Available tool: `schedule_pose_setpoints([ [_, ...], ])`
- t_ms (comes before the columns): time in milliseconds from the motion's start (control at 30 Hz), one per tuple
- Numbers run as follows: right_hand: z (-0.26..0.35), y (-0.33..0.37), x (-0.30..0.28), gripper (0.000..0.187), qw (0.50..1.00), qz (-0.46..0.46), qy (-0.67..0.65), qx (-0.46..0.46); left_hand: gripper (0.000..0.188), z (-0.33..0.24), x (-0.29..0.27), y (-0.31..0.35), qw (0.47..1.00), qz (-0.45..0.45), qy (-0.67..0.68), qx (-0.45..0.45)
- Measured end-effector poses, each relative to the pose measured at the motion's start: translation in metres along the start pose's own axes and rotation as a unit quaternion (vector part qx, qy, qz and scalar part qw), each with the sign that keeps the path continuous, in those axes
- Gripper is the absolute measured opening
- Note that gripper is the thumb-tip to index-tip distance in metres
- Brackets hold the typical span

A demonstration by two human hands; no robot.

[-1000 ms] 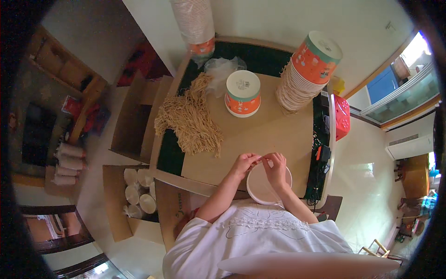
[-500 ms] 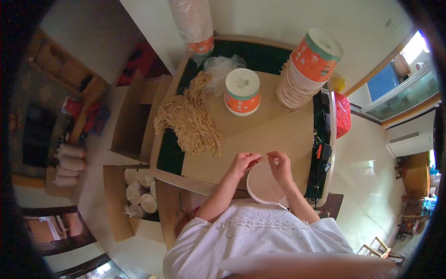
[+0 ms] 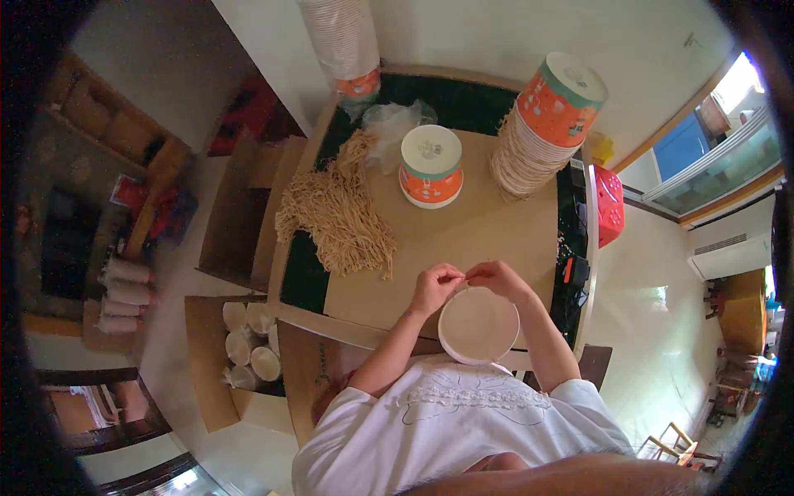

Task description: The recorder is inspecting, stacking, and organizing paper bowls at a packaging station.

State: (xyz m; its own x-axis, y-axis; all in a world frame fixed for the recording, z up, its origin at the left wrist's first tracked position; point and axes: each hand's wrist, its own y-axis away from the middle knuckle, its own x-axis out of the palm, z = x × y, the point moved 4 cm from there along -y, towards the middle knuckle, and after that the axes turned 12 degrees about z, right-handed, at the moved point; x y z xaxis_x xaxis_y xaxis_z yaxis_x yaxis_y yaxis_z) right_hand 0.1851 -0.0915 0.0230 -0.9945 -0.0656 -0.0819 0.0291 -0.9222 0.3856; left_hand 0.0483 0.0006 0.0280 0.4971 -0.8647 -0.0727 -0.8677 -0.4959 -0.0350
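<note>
A round paper bucket [image 3: 479,326] rests against my front at the table's near edge, its pale inside facing up. At its far rim my left hand [image 3: 437,288] pinches with thumb and fingertips. My right hand [image 3: 501,282] closes in from the other side, fingers bent over the same spot. The fingertips nearly meet; whatever small thing lies between them is too hidden to make out. Ahead and left, a heap of tan cords [image 3: 339,217] spreads over the table. An orange and green paper bucket [image 3: 432,165] stands upside down beyond my hands.
A tall stack of upturned buckets [image 3: 542,124] leans at the back right, with cords along its side. Another bagged stack [image 3: 341,41] rises back left, near a crumpled plastic bag [image 3: 397,128]. A carton of wrapped white stacks [image 3: 248,347] is left on the floor; a red plastic stool [image 3: 609,207] is right.
My right hand has come left and down to meet the left at the bucket's rim. The thin strand seen across the bucket earlier no longer shows.
</note>
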Motion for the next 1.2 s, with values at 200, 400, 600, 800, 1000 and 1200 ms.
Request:
schedule_pose_setpoints([
  [200,0.022,-0.004,0.004,0.017,0.995,0.079,0.035,0.059,0.005,0.001,0.0,0.003,0.999,0.006,0.027,-0.029],
  [400,0.014,-0.005,0.001,0.012,0.992,0.06,0.058,0.096,0.009,0.011,0.0,0.005,0.991,0.03,0.078,-0.101],
  [600,0.019,0.003,0.005,0.007,0.995,-0.059,0.078,0.003,0.012,0.024,0.007,0.008,0.936,0.065,0.286,-0.193],
  [800,0.047,0.023,0.018,0.007,0.973,-0.172,0.15,-0.018,0.013,0.031,0.005,0.008,0.929,0.072,0.31,-0.187],
  [1000,0.055,0.033,0.027,0.007,0.929,-0.242,0.274,-0.063,0.01,0.025,0.004,0.008,0.923,0.067,0.316,-0.21],
  [1200,0.054,0.033,0.033,0.009,0.932,-0.268,0.24,-0.048,0.012,0.027,0.004,0.007,0.93,0.075,0.295,-0.205],
])
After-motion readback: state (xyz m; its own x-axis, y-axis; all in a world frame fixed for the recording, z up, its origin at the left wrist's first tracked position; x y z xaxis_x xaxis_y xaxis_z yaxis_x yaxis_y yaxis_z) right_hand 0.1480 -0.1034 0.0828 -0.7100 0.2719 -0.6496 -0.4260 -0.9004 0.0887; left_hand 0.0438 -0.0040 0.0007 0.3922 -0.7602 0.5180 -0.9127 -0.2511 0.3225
